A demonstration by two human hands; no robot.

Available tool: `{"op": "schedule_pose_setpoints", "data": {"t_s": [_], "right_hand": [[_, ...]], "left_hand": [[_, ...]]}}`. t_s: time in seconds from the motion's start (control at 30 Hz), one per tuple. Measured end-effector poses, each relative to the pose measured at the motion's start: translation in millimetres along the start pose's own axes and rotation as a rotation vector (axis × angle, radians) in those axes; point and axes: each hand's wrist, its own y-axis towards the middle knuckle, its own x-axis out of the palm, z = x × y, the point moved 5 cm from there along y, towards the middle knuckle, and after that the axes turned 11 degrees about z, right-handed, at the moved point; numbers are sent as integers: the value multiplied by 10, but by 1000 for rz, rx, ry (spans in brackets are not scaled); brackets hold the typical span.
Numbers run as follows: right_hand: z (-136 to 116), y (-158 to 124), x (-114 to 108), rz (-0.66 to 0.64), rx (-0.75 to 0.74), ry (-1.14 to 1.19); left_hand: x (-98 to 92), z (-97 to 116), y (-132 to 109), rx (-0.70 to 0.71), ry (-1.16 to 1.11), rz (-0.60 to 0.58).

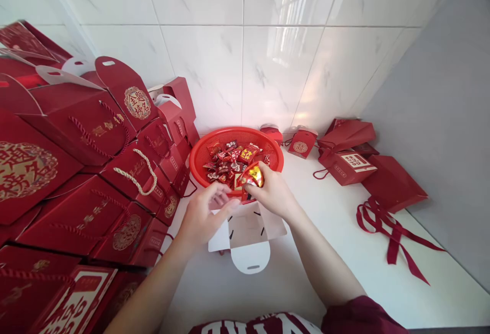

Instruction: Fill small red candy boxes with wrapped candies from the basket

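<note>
My right hand (pixel 270 188) is closed round a shiny red and gold wrapped candy (pixel 253 174), above the near rim of a red plastic basket (pixel 195 158). Several wrapped candies (pixel 229 163) in red and dark wrappers lie in that basket. My left hand (pixel 206 211) hovers at the basket's near left edge, fingers apart and slightly curled, with nothing in it. Below both hands stands an opened gift box (pixel 248 227), its white inside facing up and its flaps spread. Its rounded flap (pixel 250 260) with a slot points toward me.
Red gift boxes with rope handles (pixel 115 181) are stacked along the left. Small red boxes (pixel 302 142) stand by the tiled wall (pixel 202 68). More red boxes (pixel 352 165) and a red ribbon (pixel 394 237) lie to the right on the white table (pixel 337 267).
</note>
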Motion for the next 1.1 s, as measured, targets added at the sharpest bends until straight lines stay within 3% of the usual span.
{"op": "schedule_pose_setpoints", "data": {"t_s": [0.13, 0.27, 0.43, 0.53, 0.67, 0.8, 0.93, 1.1], "right_hand": [[-110, -75, 109, -69, -20, 179], [-44, -117, 114, -254, 28, 448], [72, -176, 96, -493, 7, 427], [75, -180, 99, -458, -46, 396], [74, -178, 113, -279, -99, 343], [77, -212, 138, -195, -88, 403], [71, -219, 159, -290, 4, 515], [78, -251, 184, -563, 81, 566]], "left_hand": [[101, 141, 208, -46, -174, -34], [89, 147, 299, -80, -362, -73], [89, -5, 308, -210, -488, -237], [121, -80, 309, -230, -536, -308], [177, -88, 281, -187, -463, -396], [187, -48, 248, -151, -379, -407], [181, -13, 235, -125, -430, -418], [202, 75, 223, -135, -487, -454]]}}
